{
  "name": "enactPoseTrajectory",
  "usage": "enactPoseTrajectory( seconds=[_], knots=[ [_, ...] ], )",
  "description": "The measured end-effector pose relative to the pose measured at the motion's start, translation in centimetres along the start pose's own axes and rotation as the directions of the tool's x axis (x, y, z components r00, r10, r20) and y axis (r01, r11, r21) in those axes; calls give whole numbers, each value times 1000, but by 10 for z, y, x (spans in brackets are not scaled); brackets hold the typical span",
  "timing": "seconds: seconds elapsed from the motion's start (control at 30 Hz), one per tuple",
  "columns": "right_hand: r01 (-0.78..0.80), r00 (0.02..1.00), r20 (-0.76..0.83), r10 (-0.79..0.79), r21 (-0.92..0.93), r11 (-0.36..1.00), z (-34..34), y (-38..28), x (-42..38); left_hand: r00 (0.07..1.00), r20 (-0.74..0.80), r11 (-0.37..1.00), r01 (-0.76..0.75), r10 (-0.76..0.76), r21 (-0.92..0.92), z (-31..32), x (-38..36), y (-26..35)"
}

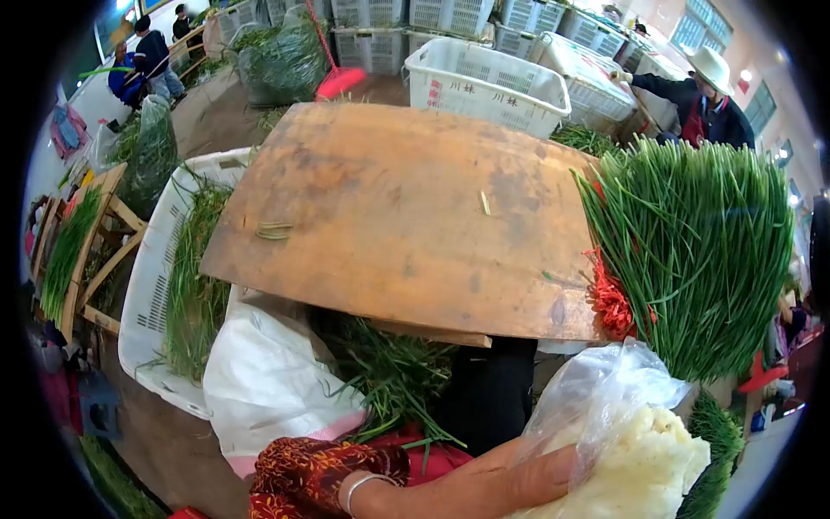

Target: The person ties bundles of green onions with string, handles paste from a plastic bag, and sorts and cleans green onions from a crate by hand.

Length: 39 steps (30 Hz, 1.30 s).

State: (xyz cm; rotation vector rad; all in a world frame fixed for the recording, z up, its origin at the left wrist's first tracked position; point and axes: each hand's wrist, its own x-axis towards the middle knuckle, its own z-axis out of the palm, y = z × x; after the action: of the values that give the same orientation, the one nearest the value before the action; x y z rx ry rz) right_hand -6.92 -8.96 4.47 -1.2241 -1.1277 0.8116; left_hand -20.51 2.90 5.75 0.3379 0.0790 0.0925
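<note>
My left hand (527, 480) reaches in from the bottom with a red patterned sleeve and a bracelet at the wrist. It is closed on a clear plastic bag (596, 389) around a pale, torn-looking piece of bread (648, 467); some of the fingers are hidden behind it. My right hand is not in view. Ahead stands a worn wooden board (406, 216) with a few short green scraps on it. A big bunch of long green stalks, like garlic chives (700, 251), lies at its right edge beside a tangle of red ties (610, 298).
A white crate (143, 303) with loose greens stands left of the board, near a white sack (268, 381). Behind are a white basket (484, 82), stacked crates (367, 52) and a red broom (340, 82). A person in a hat (709, 99) is at the right; others are far left.
</note>
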Motion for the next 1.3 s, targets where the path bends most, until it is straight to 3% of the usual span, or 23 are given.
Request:
enactPoseTrajectory(
  seconds=[0.17,0.63,1.1,1.17,1.3],
  knots=[
    [13,1000,-13,-12,7,1000,0,-4,-2,999,-12,998,33,-32,53,-3,5,2],
    [25,997,-75,-25,-8,1000,14,-4,-27,996,28,994,88,-86,-57,22,-5,2],
    [50,989,-138,-54,-33,998,0,-9,-1,996,-88,986,4,-20,-169,33,-19,5],
    [46,988,-144,-51,-37,998,-1,-12,1,999,-46,979,-13,4,-206,11,-18,-2],
    [55,986,-158,-60,-38,998,-8,-5,-7,967,-243,988,-48,82,145,17,-19,5]
  ],
)
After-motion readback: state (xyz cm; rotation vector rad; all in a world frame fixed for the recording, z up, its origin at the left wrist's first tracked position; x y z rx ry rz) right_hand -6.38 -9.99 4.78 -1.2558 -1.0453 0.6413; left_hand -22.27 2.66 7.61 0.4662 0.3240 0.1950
